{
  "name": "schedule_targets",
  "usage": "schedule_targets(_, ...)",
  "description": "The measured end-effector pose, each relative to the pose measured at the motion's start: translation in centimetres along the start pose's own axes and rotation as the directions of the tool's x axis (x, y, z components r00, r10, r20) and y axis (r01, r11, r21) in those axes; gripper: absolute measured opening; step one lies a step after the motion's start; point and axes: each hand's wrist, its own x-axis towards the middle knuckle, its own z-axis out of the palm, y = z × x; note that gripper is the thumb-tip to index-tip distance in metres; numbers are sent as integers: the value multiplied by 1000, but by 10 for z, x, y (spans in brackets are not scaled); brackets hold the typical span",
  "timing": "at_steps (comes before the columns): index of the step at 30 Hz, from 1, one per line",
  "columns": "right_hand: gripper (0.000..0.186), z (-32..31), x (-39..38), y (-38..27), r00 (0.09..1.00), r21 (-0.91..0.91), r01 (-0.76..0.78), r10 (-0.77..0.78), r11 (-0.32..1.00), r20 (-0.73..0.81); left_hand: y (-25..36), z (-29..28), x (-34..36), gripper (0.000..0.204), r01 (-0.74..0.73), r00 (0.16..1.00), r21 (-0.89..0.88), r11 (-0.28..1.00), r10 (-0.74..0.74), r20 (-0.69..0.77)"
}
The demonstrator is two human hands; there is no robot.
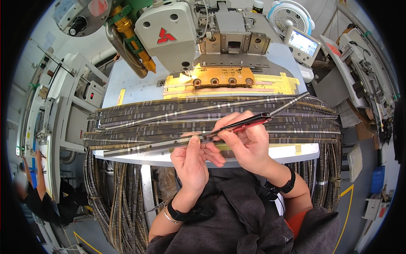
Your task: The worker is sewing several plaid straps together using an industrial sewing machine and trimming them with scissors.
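My left hand (190, 167) is closed on a narrow grey-striped strap (127, 151), thumb pressed on top, at the front of the bundle of striped straps (148, 118) lying across the worktable (114, 156). My right hand (247, 148) is closed round a slim black and red hand tool (249, 122), its tip at the strap just right of my left thumb; I cannot make out its exact kind. A strip of strap sticks out toward the upper right behind the tool.
A grey machine (165, 38) with a yellow plate (224, 74) stands beyond the straps. A screen (302, 44) and white fan (289, 21) are at the back right. More straps (114, 194) hang below the table edge. Another person (46, 190) works at the far left.
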Motion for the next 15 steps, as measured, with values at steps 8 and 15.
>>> schedule_targets(8,8,5,0,-1,997,100,-23,29,995,-64,-1,-2,-1,44,-7,1000,-11,1000,7,4)
schedule_targets(15,8,-1,-1,1,997,-101,67,-63,993,46,-1,0,-2,43,-17,1000,5,1000,17,-12)
